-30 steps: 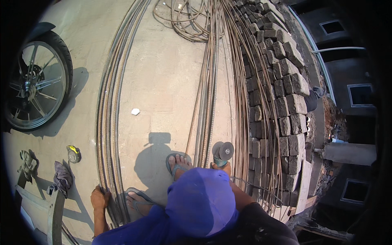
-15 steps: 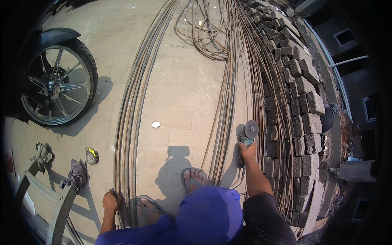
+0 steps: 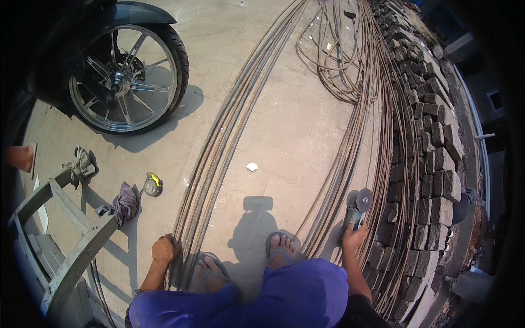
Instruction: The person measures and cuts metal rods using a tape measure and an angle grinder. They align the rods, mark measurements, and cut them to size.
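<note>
My right hand (image 3: 355, 236) is closed round the teal body of an angle grinder (image 3: 355, 217), whose round grey disc (image 3: 364, 200) faces up. The grinder is beside the right-hand bundle of long rusty steel rods (image 3: 334, 210). My left hand (image 3: 165, 249) is low at the outer edge of the left-hand bundle of steel rods (image 3: 212, 164), its fingers curled against the outermost rod; the fingertips are partly hidden. Between the two bundles are my sandalled feet (image 3: 281, 247), under purple cloth.
A motorcycle wheel (image 3: 128, 82) stands at the upper left. Below it are a yellow tape measure (image 3: 153, 185), a crumpled grey cloth (image 3: 126, 203) and a metal frame (image 3: 82, 251). Looped rods (image 3: 342, 82) lie farther off. Rough stone blocks (image 3: 437, 183) are stacked along the right.
My view has swung left, so the wheel, rods and stones appear farther right. Both hands stay near their bundles, and the grinder remains in my right hand.
</note>
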`<state>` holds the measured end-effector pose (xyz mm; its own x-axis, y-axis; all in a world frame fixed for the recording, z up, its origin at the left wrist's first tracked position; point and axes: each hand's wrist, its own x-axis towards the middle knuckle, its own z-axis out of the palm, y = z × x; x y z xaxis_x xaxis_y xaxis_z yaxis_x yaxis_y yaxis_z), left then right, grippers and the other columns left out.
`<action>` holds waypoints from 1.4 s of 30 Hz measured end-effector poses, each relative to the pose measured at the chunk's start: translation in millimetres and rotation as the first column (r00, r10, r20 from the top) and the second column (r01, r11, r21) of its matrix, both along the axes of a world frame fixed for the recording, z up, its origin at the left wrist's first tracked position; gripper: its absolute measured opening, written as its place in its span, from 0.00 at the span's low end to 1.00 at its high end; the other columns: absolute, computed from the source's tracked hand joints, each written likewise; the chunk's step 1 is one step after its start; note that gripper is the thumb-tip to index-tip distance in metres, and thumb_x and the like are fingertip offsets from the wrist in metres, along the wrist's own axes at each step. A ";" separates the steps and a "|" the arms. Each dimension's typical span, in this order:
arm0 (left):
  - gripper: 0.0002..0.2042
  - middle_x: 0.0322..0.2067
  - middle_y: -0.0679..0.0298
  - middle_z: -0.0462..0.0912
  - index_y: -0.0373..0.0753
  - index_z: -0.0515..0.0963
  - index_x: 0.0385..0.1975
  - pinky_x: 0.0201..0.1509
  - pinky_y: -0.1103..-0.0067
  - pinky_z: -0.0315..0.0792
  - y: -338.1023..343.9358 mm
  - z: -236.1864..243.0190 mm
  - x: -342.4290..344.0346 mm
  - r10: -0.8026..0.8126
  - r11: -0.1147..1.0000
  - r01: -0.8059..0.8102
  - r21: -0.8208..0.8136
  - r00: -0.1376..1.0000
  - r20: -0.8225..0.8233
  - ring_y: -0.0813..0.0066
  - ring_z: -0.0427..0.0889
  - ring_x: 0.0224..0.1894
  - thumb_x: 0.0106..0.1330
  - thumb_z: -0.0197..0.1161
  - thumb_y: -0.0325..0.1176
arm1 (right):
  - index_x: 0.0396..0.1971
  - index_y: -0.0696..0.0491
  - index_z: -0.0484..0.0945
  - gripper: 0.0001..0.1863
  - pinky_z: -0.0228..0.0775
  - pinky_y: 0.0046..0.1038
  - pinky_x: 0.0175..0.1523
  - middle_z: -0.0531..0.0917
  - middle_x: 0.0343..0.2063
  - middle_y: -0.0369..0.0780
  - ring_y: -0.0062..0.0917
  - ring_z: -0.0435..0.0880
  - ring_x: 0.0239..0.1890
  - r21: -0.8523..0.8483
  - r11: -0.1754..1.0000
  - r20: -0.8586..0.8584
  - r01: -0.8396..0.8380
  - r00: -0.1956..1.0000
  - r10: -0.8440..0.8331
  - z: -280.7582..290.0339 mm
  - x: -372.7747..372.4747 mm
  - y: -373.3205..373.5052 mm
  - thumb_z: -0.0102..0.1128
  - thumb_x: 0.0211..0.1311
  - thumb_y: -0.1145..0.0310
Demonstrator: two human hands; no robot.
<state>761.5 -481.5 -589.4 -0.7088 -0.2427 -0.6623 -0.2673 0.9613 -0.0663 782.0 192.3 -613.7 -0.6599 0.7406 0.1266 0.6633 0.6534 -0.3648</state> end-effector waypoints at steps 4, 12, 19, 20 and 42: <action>0.29 0.51 0.50 0.86 0.41 0.79 0.58 0.58 0.62 0.80 0.2 -2.2 -2.9 0.011 1.000 -0.012 0.025 1.000 0.013 0.51 0.87 0.52 0.59 0.73 0.50 | 0.55 0.60 0.75 0.19 0.67 0.43 0.66 0.77 0.54 0.53 0.49 0.75 0.58 -0.169 0.920 -0.125 -0.354 0.933 0.337 27.9 14.2 -97.9 0.63 0.65 0.74; 0.27 0.53 0.52 0.84 0.44 0.78 0.59 0.58 0.62 0.80 7.9 -0.2 11.4 0.156 0.988 -0.154 0.027 0.987 -0.048 0.53 0.87 0.53 0.61 0.72 0.47 | 0.47 0.52 0.81 0.11 0.76 0.42 0.55 0.85 0.42 0.45 0.45 0.83 0.49 -0.482 0.201 -0.163 -0.853 0.312 0.936 73.1 -86.9 -212.4 0.61 0.67 0.69; 0.25 0.48 0.53 0.86 0.42 0.80 0.53 0.53 0.61 0.81 6.4 -20.5 37.1 0.249 0.969 -0.229 0.097 0.900 -0.357 0.50 0.88 0.47 0.56 0.78 0.41 | 0.38 0.53 0.79 0.09 0.77 0.47 0.49 0.86 0.38 0.48 0.47 0.85 0.44 -0.454 -0.287 0.014 -0.844 -0.328 0.944 136.6 -237.9 -307.4 0.57 0.67 0.64; 0.26 0.47 0.53 0.86 0.41 0.80 0.53 0.53 0.61 0.81 5.9 -23.2 37.1 0.255 0.967 -0.234 0.101 0.890 -0.378 0.50 0.87 0.47 0.54 0.79 0.40 | 0.38 0.54 0.81 0.11 0.77 0.48 0.50 0.87 0.38 0.48 0.48 0.86 0.46 -0.424 -0.313 0.110 -0.850 -0.392 0.913 143.1 -257.5 -332.9 0.59 0.64 0.62; 0.22 0.46 0.51 0.85 0.36 0.77 0.46 0.53 0.58 0.79 14.1 -4.1 39.4 0.260 0.966 -0.246 0.082 0.909 -0.327 0.46 0.86 0.48 0.57 0.78 0.37 | 0.51 0.52 0.88 0.17 0.81 0.34 0.59 0.88 0.54 0.43 0.34 0.87 0.58 -0.572 0.303 0.279 -0.762 0.166 0.946 134.0 -328.3 -494.6 0.66 0.61 0.70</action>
<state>800.9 -467.5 -593.6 -0.8077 -0.4223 -0.4114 -0.5020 0.8586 0.1043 453.7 -302.3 -479.8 -0.7534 -0.4144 -0.5106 -0.1592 0.8683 -0.4699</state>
